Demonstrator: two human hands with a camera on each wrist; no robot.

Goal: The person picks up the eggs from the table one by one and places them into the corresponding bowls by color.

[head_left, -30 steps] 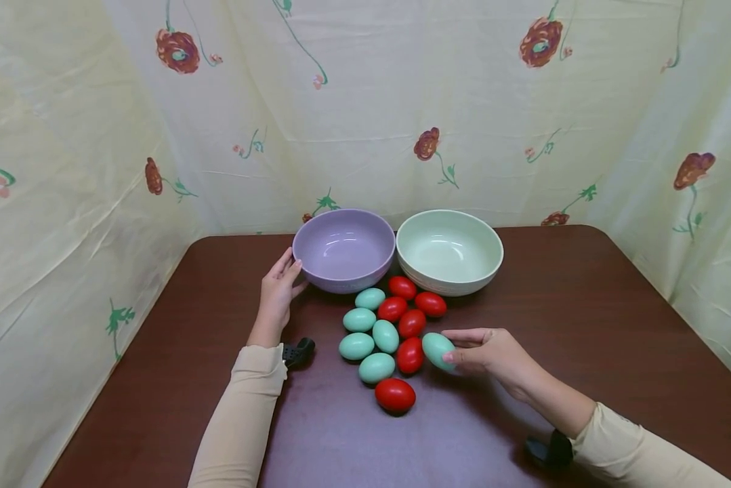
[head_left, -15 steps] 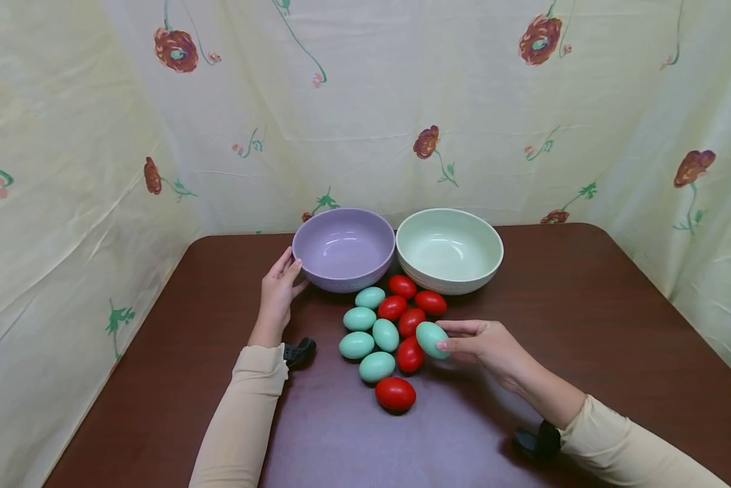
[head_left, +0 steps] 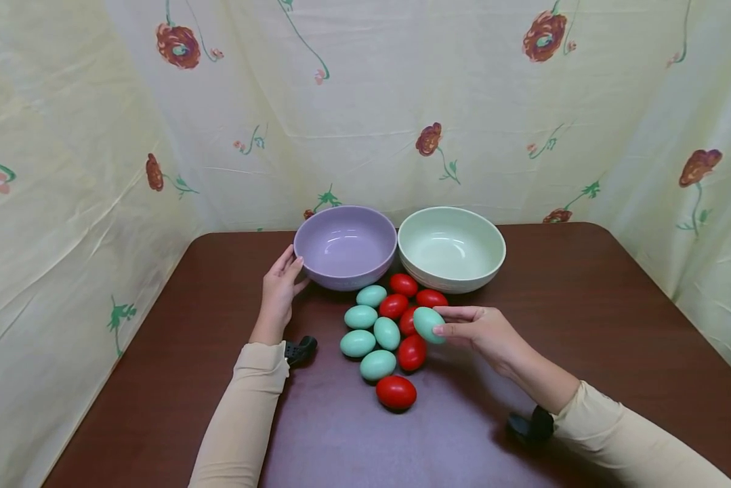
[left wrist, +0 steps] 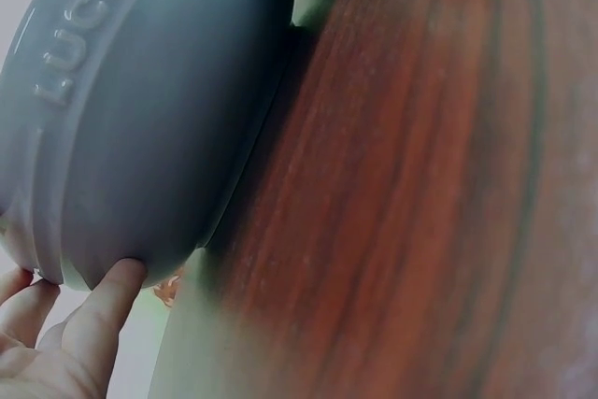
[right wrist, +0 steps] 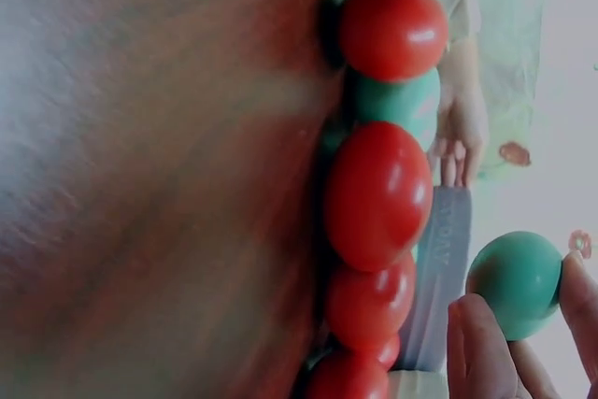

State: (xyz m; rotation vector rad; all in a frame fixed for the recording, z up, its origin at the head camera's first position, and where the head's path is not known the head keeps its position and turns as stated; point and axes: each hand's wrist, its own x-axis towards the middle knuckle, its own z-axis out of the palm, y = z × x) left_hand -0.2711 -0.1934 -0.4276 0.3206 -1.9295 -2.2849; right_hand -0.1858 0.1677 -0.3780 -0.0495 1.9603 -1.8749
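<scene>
My right hand (head_left: 490,337) pinches a mint-green egg (head_left: 429,325) between thumb and fingers, raised over the red eggs at the right side of the group. In the right wrist view this green egg (right wrist: 517,285) sits between the fingertips, apart from the others. My left hand (head_left: 278,290) rests its extended fingers against the left side of the purple bowl (head_left: 345,276); the left wrist view has fingertips touching the outer wall of that bowl (left wrist: 177,109). Several green eggs (head_left: 358,343) and several red eggs (head_left: 396,392) lie together on the table in front of the bowls.
A pale green bowl (head_left: 452,279) stands right of the purple one, close beside it. Both are near the back edge of the dark brown table (head_left: 560,298). A flowered curtain (head_left: 365,115) hangs behind and at both sides.
My right hand has lifted the green egg and carried it a little left and toward the bowls; it now covers part of a red egg. My left hand stays at the purple bowl.
</scene>
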